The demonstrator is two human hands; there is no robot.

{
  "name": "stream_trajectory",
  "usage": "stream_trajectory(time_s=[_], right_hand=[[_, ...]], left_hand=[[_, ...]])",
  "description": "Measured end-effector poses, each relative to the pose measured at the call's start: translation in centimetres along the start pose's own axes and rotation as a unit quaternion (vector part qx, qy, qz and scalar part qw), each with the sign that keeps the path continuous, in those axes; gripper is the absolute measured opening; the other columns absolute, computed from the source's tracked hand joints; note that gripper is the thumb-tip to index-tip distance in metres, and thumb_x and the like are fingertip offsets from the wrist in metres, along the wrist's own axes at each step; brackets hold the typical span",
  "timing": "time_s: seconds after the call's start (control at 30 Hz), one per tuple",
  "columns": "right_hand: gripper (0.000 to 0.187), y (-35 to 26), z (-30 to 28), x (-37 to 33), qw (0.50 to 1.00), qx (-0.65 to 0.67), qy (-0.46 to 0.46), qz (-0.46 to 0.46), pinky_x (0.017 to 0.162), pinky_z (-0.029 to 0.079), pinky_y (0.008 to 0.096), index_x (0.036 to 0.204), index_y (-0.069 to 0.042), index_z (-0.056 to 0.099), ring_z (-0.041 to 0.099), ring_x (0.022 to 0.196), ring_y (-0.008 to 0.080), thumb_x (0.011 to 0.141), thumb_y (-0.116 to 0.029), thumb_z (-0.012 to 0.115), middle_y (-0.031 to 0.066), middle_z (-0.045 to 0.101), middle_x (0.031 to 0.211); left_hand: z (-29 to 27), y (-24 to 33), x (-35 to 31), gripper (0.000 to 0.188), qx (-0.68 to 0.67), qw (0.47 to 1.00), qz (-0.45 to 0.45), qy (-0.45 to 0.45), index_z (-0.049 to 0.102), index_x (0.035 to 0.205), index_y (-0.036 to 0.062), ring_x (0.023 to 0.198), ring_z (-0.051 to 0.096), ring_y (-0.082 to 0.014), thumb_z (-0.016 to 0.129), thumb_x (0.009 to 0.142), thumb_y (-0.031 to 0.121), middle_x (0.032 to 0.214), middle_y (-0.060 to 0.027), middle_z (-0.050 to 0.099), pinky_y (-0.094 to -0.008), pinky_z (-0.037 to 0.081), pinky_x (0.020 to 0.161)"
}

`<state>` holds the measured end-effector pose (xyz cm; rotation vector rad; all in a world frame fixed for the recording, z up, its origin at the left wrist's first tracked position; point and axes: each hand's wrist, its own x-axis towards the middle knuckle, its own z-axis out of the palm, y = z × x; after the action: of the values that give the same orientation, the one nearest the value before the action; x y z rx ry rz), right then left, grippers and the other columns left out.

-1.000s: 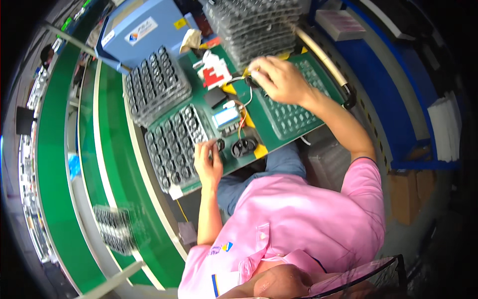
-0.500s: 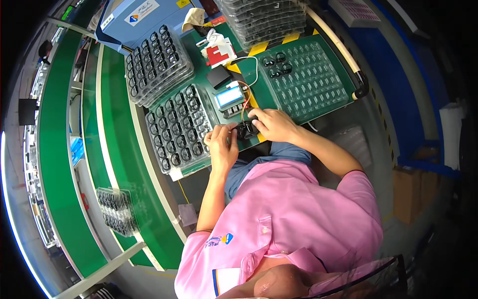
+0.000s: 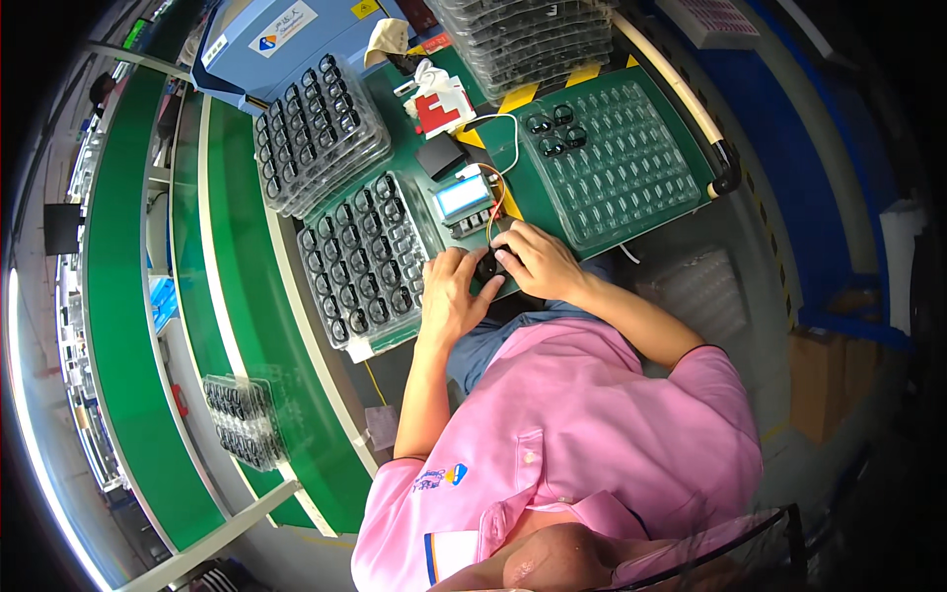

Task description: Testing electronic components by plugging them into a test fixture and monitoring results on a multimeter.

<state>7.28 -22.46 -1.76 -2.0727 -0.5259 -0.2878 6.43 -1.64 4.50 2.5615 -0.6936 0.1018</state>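
Note:
My left hand [image 3: 452, 298] and my right hand [image 3: 543, 264] meet at the front edge of the green table. Between them is a small black ring-shaped part [image 3: 488, 264], mostly covered by my fingers. Both hands are closed on it, the right from above and the left from its side. Just beyond my fingers sits a small device with a lit screen [image 3: 464, 197], wires looping from it toward my hands. Left of my left hand, a clear tray [image 3: 412, 321] holds rows of similar black parts. To the right lies another clear tray [image 3: 617, 183] with only several black parts in one corner.
Stacked filled trays [image 3: 321, 138] stand at the back left, beside a blue box [image 3: 252, 49]. More clear trays [image 3: 523, 44] are piled at the back. A black block [image 3: 440, 155] and a white cable [image 3: 515, 138] lie behind the device. A pale rail [image 3: 671, 79] borders the right side.
My fingers have closed in around the black part, hiding more of it. My left hand has shifted right, toward my right hand. The whole view has shifted slightly.

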Motion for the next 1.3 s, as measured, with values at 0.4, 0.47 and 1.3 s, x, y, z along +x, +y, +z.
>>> stream_trajectory(time_s=[0.4,0.47,1.3], right_hand=[[0.017,0.1,0.5,0.1,1.0,-0.01,0.021,0.006,0.077,0.055,0.0482,0.108,-0.007,0.066,0.067,0.091,0.0389,0.098,-0.019,0.07,0.0148,0.064,0.103],[0.017,-0.1,0.3,0.2,1.0,-0.004,0.012,0.008,0.076,0.055,0.048,0.108,-0.007,0.066,0.067,0.09,0.0387,0.097,-0.019,0.07,0.0147,0.064,0.103],[0.017,0.8,-0.8,0.3,0.975,0.184,-0.042,0.116,0.06,0.043,0.0254,0.106,-0.004,0.064,0.051,0.066,0.0072,0.096,-0.013,0.074,-0.002,0.056,0.079]], left_hand=[[0.7,-0.1,-0.1,0.047,0.014,1.0,-0.004,0.008,0.073,0.122,0.007,0.097,0.062,-0.0305,0.084,0.085,0.032,0.099,-0.0093,0.064,-0.0425,0.043,0.087],[0.6,0.0,-0.1,0.047,0.012,1.0,-0.005,0.008,0.073,0.122,0.007,0.097,0.062,-0.0305,0.084,0.084,0.032,0.099,-0.0094,0.064,-0.0425,0.043,0.087],[0.7,-0.6,-0.3,0.034,-0.069,0.997,-0.016,0.023,0.07,0.116,0.01,0.086,0.064,-0.0253,0.084,0.086,0.019,0.09,-0.0045,0.066,-0.0399,0.043,0.085]])
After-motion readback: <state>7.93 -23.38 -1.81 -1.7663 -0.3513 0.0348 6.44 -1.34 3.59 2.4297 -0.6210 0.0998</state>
